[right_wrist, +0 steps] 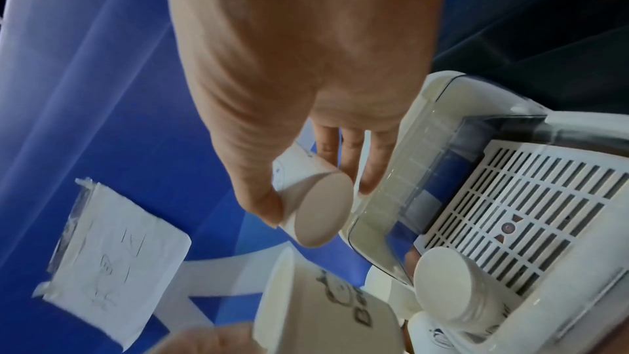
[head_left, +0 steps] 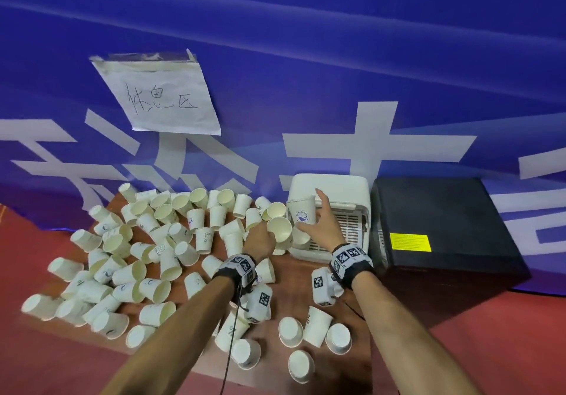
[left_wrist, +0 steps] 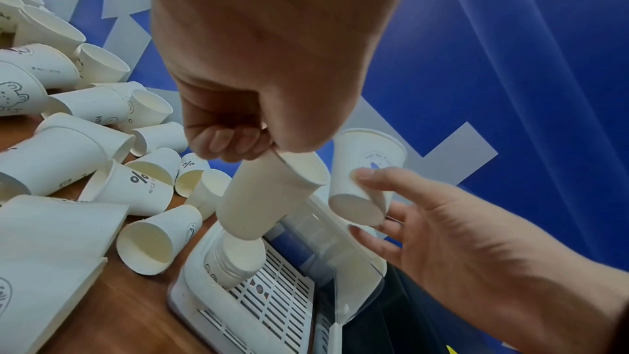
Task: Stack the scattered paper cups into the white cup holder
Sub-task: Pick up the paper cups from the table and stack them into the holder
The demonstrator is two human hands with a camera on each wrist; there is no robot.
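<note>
Many white paper cups (head_left: 159,272) lie scattered over the wooden table. My left hand (head_left: 269,236) pinches the rim of one plain paper cup (left_wrist: 269,198), tilted with its base just over the stack of cups (left_wrist: 238,260) lying in the white cup holder (head_left: 330,184). My right hand (head_left: 318,213) holds a second cup with a blue logo (head_left: 301,212) between thumb and fingers, upright, just in front of the holder's hood. In the right wrist view that cup's base (right_wrist: 318,210) faces the camera, with the stack (right_wrist: 449,287) below it.
A black box (head_left: 441,220) with a yellow label stands right of the holder. A blue banner with a taped paper sign (head_left: 159,100) hangs behind the table. Several cups (head_left: 315,327) lie near the front edge between my forearms. Red floor surrounds the table.
</note>
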